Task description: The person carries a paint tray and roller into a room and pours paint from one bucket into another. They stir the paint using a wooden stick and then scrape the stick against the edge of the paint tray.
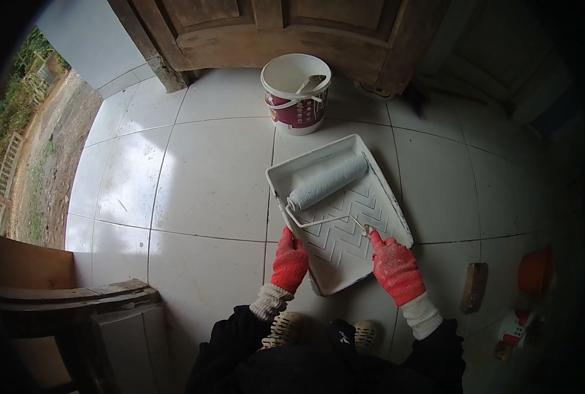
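Observation:
A white paint tray (332,257) with a zigzag-ribbed slope lies at an angle on the tiled floor in front of me. Across its deep far end rests a paint roller (328,182), its sleeve coated in pale paint and its wire frame bending back toward me. My right hand (399,270), in a red-coated glove, is closed around the roller's handle, which is mostly hidden under the fingers. My left hand (290,262), gloved the same way, grips the tray's left rim.
Beyond the tray stands a white and maroon bucket (295,125) with a brush (312,83) inside. Behind it is a wooden door (286,49). A wooden block (474,287) and an orange container (534,270) sit at right. A wooden frame (75,299) stands at lower left, near my shoes (283,329).

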### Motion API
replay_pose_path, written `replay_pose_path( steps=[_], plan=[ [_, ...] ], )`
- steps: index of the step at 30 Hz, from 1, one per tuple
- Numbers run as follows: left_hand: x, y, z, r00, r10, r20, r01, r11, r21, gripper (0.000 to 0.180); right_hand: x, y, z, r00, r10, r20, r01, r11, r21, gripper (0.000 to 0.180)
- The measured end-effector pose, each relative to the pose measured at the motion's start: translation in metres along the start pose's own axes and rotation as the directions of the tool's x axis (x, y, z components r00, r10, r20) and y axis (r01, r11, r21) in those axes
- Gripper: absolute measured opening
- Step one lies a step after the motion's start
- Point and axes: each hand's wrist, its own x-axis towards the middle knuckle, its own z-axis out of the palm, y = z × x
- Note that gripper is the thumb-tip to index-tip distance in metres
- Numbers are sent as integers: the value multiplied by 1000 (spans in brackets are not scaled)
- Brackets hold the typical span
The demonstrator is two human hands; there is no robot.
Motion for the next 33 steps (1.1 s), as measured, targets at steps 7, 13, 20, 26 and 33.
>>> replay_pose_path(
  steps=[7, 13, 20, 26, 33],
  plan=[
    [4, -2, -1, 993, -42, 107, 52, 994, -91, 31, -24, 16, -31, 957, -32, -287, 137, 925, 355, 50],
    [6, -14, 1, 995, -23, 95, 33, 994, -104, 32, -29, 1, -43, 947, 243, 211, -293, 379, 878, 41],
    [4, -7, -1, 996, -43, 83, 46, 999, -29, 34, -26, 3, 4, 860, 86, 503, -430, -408, 806, 43],
    [3, 2, -6, 997, -21, 70, 17, 999, 45, 42, -27, -6, 30, 857, -53, 513, -463, -518, 719, 38],
    [3, 11, -12, 995, -31, 94, 25, 998, 66, 42, 3, -7, 34, 801, -143, 581, -557, -533, 637, 33]
  ],
)
